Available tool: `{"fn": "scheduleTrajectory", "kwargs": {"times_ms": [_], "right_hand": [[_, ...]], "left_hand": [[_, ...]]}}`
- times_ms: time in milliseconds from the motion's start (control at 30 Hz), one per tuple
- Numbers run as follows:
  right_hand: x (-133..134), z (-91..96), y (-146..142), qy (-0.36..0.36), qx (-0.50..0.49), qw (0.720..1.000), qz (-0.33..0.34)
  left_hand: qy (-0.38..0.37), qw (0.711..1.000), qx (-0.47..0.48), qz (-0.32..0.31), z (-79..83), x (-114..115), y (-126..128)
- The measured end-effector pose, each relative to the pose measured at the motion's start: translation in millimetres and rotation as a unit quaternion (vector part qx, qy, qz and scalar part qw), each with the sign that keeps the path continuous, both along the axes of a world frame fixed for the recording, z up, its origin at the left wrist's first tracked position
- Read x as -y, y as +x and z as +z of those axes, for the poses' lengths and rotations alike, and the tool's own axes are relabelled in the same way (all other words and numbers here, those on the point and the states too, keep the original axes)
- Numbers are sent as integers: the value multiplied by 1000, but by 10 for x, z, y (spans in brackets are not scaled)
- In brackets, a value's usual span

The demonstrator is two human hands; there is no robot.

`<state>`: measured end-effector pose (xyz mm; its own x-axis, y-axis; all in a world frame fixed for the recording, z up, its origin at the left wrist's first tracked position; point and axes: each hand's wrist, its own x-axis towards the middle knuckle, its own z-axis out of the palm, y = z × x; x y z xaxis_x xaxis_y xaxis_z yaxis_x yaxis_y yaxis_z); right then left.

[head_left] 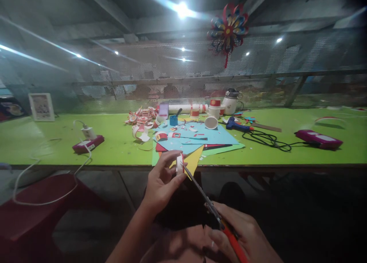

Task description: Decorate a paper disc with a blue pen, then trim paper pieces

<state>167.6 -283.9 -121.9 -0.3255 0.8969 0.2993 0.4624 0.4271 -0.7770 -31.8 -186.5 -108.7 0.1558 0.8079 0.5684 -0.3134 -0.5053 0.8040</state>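
Green table [266,158], backed by mesh [114,70]. Strip [179,164], white and red: pinched by thumb and fingers of the left hand [161,184], near the table's edge. Scissors [202,190]: gripped by the right hand [243,224], tips set at strip. Cutting judged cleanest with strip steadied, fingertips kept clear. Beyond: blue paper [222,136], cup [211,122], glue gun [234,124].

I see red-handled scissors [212,209] and a white strip [179,164] edged red. The table [120,154] shows lime green.

Head camera looks forward and down over the table [114,152]
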Motion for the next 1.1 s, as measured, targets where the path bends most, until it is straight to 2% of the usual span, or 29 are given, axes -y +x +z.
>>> {"fn": "scheduleTrajectory", "kwargs": {"times_ms": [333, 700, 1100], "right_hand": [[-3, -7, 20, 52, 15, 998, -23], [-19, -81, 31, 37, 5, 999, -2], [5, -14, -19, 46, 4, 999, -19]], "left_hand": [[3, 1000, -23, -4, 8, 43, -28], [11, 1000, -21, -18, 3, 45, -37], [6, 1000, -13, -8, 10, 44, 0]]}}
